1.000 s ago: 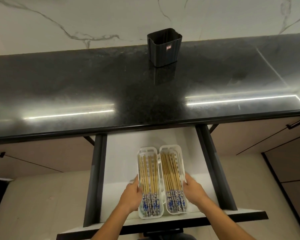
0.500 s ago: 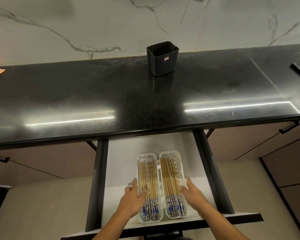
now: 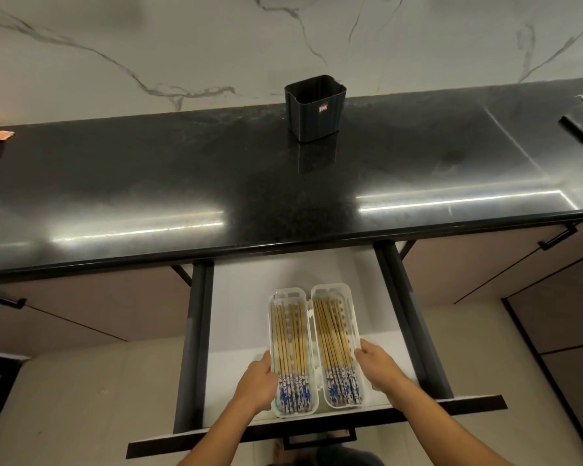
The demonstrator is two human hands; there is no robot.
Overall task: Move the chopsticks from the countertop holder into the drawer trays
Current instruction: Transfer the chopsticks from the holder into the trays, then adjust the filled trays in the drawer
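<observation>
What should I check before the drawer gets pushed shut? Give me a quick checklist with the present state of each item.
1. Holder empty: the black holder on the countertop shows no chopsticks above its rim: ok; its bottom is hidden.
2. Chopsticks in trays: bundles lie lengthwise in the left tray and the right tray: ok.
3. Nothing sticking over the tray rims: ok, as far as visible.
4. Trays inside the open drawer, side by side: ok.
5. Hands clear of the drawer: left hand and right hand rest against the trays' outer sides: not ok.
6. Stray chopsticks on the drawer floor: none visible: ok.
</observation>
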